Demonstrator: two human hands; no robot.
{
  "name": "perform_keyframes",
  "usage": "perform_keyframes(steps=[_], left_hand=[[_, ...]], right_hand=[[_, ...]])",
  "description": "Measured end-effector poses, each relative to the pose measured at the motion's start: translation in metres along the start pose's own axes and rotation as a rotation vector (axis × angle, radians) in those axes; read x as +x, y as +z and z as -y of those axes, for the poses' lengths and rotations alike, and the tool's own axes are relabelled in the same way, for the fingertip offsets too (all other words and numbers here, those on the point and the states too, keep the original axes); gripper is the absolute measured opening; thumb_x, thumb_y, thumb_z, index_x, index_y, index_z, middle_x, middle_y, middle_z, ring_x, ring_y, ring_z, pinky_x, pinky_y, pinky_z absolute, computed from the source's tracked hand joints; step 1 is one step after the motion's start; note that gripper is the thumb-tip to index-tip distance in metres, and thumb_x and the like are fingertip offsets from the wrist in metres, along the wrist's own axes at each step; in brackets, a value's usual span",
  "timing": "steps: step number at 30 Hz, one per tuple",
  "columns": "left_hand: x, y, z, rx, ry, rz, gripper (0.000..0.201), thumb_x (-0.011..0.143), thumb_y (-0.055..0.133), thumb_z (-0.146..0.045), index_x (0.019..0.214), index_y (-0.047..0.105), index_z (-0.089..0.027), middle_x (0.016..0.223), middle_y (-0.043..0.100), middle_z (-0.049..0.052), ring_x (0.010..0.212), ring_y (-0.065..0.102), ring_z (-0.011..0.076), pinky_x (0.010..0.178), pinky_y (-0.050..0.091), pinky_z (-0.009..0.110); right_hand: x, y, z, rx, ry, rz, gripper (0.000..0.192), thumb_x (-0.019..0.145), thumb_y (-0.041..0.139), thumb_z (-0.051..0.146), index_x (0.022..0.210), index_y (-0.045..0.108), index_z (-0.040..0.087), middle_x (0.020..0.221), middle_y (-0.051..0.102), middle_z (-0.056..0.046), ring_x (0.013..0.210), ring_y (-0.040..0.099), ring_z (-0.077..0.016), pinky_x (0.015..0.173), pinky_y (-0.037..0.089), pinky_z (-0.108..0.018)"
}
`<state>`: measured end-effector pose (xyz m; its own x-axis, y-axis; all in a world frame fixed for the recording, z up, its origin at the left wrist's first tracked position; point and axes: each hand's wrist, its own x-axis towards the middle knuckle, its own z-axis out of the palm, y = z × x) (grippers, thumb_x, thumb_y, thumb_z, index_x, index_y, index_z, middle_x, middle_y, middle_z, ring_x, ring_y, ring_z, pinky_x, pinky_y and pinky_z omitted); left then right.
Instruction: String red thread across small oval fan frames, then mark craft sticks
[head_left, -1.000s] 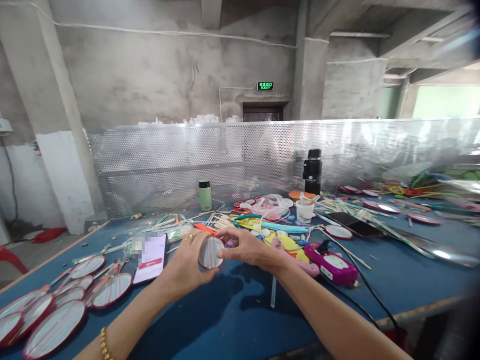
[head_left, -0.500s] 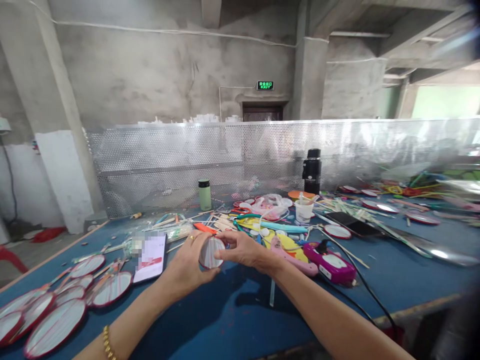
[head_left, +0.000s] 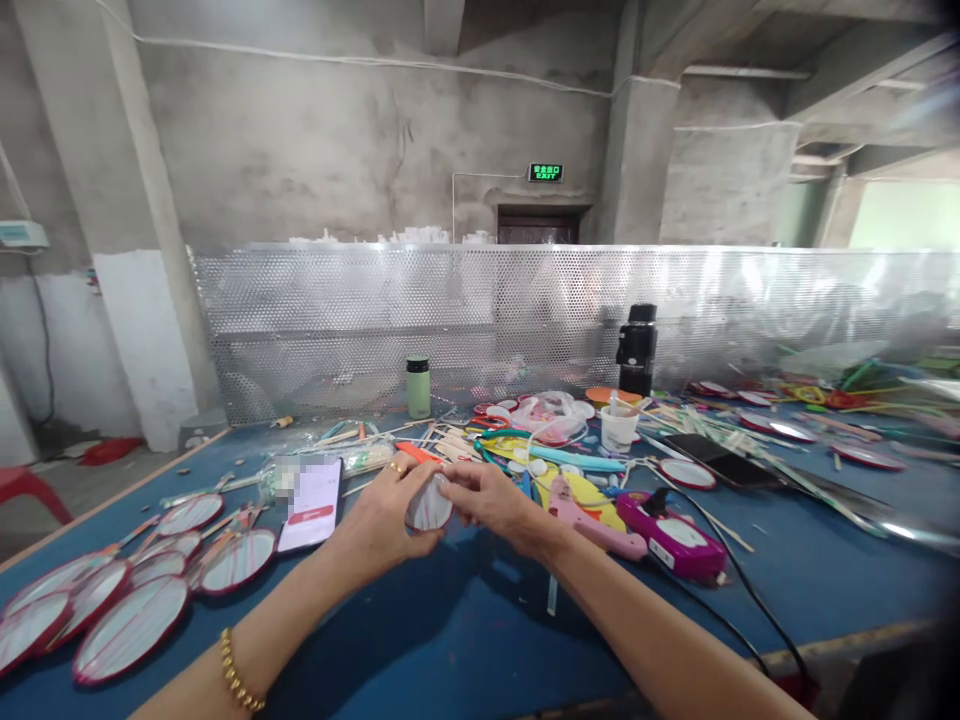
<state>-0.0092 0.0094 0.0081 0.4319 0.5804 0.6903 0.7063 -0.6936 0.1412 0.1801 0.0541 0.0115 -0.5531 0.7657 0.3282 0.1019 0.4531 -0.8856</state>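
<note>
In front of me, over the blue table, my left hand [head_left: 379, 515] grips a small round whitish disc [head_left: 430, 505] by its left side, thumb below and fingers above. My right hand [head_left: 496, 506] pinches at the disc's upper right edge, with the fingertips bent together. The disc is tilted with its pale face towards me; its far side is hidden. Just behind the fingers lies an orange piece [head_left: 417, 452]. Right of my right hand are a pink glue gun [head_left: 589, 525] and a purple device [head_left: 671, 535] with a black cable.
Several red-rimmed white discs [head_left: 135, 628] lie at the left beside a lit phone [head_left: 311, 505]. Behind are a green bottle [head_left: 418, 390], a white cup [head_left: 619, 430] and a black flask [head_left: 637, 350]. A dark flat device [head_left: 720, 460] lies at the right, before a perforated metal screen [head_left: 345, 330].
The view has turned slightly left, so the scene sits further right. My right thumb has moved off the disc's face to its edge; my left hand keeps its hold.
</note>
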Motion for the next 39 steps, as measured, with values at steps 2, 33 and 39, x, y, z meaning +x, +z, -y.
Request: perform_keyframes(steps=[2, 33, 39], left_hand=[[0.0, 0.001, 0.001, 0.028, -0.004, -0.051, 0.058, 0.07, 0.069, -0.017, 0.125, 0.051, -0.021, 0.112, 0.055, 0.01, 0.105, 0.057, 0.0263, 0.09, 0.052, 0.042], [0.001, -0.022, 0.017, 0.077, -0.234, -0.21, 0.056, 0.08, 0.07, -0.042, 0.129, 0.052, -0.023, 0.119, 0.055, 0.009, 0.118, 0.053, 0.0298, 0.099, 0.046, 0.048], [-0.001, -0.021, 0.017, 0.006, -0.204, -0.179, 0.057, 0.08, 0.069, -0.042, 0.131, 0.052, -0.022, 0.12, 0.058, 0.01, 0.115, 0.054, 0.0284, 0.097, 0.047, 0.046]], right_hand=[[0.0, 0.003, 0.003, -0.011, 0.011, -0.037, 0.034, 0.086, 0.061, 0.049, 0.082, 0.068, 0.015, 0.053, 0.053, 0.004, 0.046, 0.047, -0.0078, 0.046, 0.036, -0.02], [-0.006, 0.018, 0.012, 0.114, -0.078, -0.153, 0.027, 0.075, 0.072, 0.044, 0.074, 0.07, 0.017, 0.073, 0.059, -0.001, 0.059, 0.049, -0.0107, 0.051, 0.041, -0.024], [-0.004, 0.021, 0.003, 0.112, -0.02, -0.038, 0.031, 0.076, 0.07, 0.045, 0.067, 0.064, 0.016, 0.055, 0.052, 0.003, 0.051, 0.046, -0.0087, 0.052, 0.038, -0.023]])
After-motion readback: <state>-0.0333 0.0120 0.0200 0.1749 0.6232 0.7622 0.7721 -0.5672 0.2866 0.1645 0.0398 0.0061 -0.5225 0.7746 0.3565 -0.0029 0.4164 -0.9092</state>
